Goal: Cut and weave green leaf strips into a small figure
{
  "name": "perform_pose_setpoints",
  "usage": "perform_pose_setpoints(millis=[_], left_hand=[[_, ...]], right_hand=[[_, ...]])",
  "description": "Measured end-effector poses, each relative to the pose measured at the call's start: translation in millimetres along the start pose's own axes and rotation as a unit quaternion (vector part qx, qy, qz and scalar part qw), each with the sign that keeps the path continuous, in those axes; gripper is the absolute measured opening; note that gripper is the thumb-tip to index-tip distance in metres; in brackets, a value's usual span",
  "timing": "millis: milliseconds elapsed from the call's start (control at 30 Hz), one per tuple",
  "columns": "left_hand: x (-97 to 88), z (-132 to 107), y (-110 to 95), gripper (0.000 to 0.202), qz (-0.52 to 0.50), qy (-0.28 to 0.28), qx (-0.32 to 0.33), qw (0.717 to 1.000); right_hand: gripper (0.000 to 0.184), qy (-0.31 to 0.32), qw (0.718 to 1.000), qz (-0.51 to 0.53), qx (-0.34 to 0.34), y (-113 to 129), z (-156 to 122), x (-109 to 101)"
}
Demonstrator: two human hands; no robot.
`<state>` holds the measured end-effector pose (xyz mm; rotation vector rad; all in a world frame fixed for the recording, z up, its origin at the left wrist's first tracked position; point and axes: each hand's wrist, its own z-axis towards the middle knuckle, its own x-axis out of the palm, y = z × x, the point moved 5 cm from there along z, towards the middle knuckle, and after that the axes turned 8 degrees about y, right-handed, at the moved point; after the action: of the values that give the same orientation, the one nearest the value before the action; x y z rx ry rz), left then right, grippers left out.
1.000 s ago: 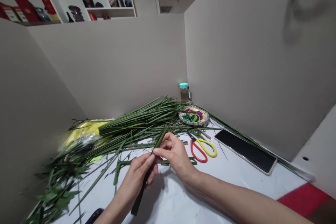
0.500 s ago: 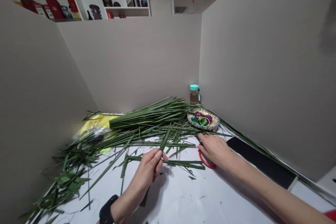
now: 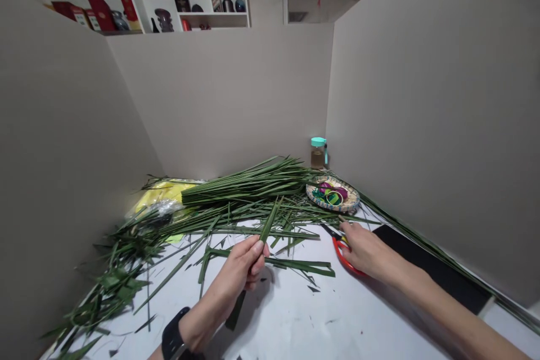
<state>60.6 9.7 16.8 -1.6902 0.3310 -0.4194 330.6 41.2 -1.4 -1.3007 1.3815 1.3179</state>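
My left hand (image 3: 247, 261) is closed around a folded green leaf strip (image 3: 270, 222), thumb on top. The strip's upper part points away from me, and a tail hangs below the fist. At the right, my right hand (image 3: 369, 247) is on the handles of the red-handled scissors (image 3: 349, 263), with the dark blades pointing to the far left. Its fingers curl over the handles and are partly hidden; one fingertip reaches toward the basket. Between the hands lie bent leaf strips (image 3: 306, 265) on the white tabletop (image 3: 295, 320).
A large bundle of long green leaves (image 3: 248, 183) lies at the back, with loose leaves (image 3: 113, 281) at the left. A yellow plastic bag (image 3: 158, 194), a woven basket (image 3: 355, 202) of coloured items, a teal-lidded bottle (image 3: 318, 156) and a black flat panel (image 3: 439, 270) surround the workspace.
My right hand has moved right and slightly toward me, and the scissors have shifted right, with their blades now showing. The left hand keeps its hold on the leaf strip. The view has shifted slightly.
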Motion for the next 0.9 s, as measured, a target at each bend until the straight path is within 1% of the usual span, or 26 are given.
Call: perform_pose_setpoints(millis=[100, 233, 300, 367, 400, 467, 500, 533, 567, 633, 700, 800, 900], left_hand=[[-1.6, -1, -1, 0.037, 0.004, -0.003, 0.002, 1.000], [-6.1, -1, -3, 0.036, 0.014, -0.008, 0.010, 1.000], [-8.4, 0, -2, 0.035, 0.013, -0.007, 0.009, 1.000], [-8.9, 2, -1, 0.034, 0.006, 0.002, 0.001, 1.000], [-8.4, 3, 0, 0.034, 0.002, 0.008, -0.003, 1.000], [-6.2, 4, 1, 0.035, -0.005, 0.018, -0.010, 1.000], [-4.5, 4, 2, 0.035, -0.006, 0.023, -0.013, 1.000], [-2.7, 3, 2, 0.035, -0.005, 0.027, -0.014, 1.000], [-0.7, 2, 2, 0.036, -0.004, 0.032, -0.015, 0.999], [3.0, 0, 2, 0.036, 0.000, 0.039, -0.014, 0.999], [5.8, -2, 2, 0.035, 0.003, 0.046, -0.012, 0.999], [8.9, -3, 1, 0.032, 0.005, 0.058, -0.013, 0.998], [11.6, -4, -1, 0.031, 0.003, 0.070, -0.015, 0.997]], right_hand=[[0.026, -0.002, 0.999, 0.031, -0.031, -17, -8, -3], [0.032, 0.004, 0.996, 0.071, -0.045, -40, -21, -13], [0.032, 0.007, 0.994, 0.098, -0.052, -46, -27, -18], [0.040, -0.001, 0.985, 0.158, -0.067, -46, -32, -22], [0.046, -0.012, 0.975, 0.207, -0.075, -43, -34, -23], [0.053, -0.021, 0.943, 0.317, -0.103, -29, -38, -24], [0.051, -0.016, 0.924, 0.363, -0.119, -18, -41, -23], [0.042, 0.008, 0.911, 0.386, -0.147, -4, -45, -22], [0.033, 0.045, 0.907, 0.384, -0.168, 11, -49, -20], [0.025, 0.070, 0.909, 0.364, -0.192, 36, -57, -22], [0.024, 0.068, 0.920, 0.332, -0.198, 54, -63, -26], [0.029, 0.075, 0.935, 0.287, -0.196, 67, -65, -31], [0.029, 0.089, 0.941, 0.256, -0.203, 73, -62, -31]])
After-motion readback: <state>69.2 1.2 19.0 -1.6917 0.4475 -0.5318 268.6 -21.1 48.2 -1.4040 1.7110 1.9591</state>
